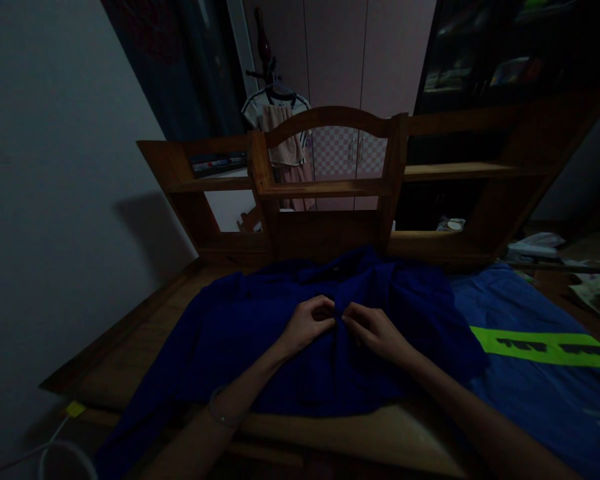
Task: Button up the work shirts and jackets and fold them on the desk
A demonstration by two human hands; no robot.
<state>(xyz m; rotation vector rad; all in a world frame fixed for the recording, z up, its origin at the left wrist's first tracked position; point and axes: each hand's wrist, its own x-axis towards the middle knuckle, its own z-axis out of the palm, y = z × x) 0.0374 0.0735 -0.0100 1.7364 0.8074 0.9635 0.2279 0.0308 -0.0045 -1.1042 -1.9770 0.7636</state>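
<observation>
A dark blue long-sleeved shirt point(260, 333) lies spread over the wooden surface, one sleeve hanging off the front edge at the left. My left hand point(310, 320) pinches the shirt's front near its centre line, thumb and forefinger together. Close beside it, my right hand point(373, 327) pinches the cloth on the other side of that line. The fingertips of both hands nearly meet. Any button between them is too dark and small to make out. The collar is toward the far side, below the shelf.
A wooden shelf unit point(325, 190) rises behind the shirt. At the right lies a blue cloth point(520, 300) with a bright yellow-green stripe. A white cable point(55, 437) hangs at the lower left beside the wall. Clothes point(283, 127) hang on a stand farther back.
</observation>
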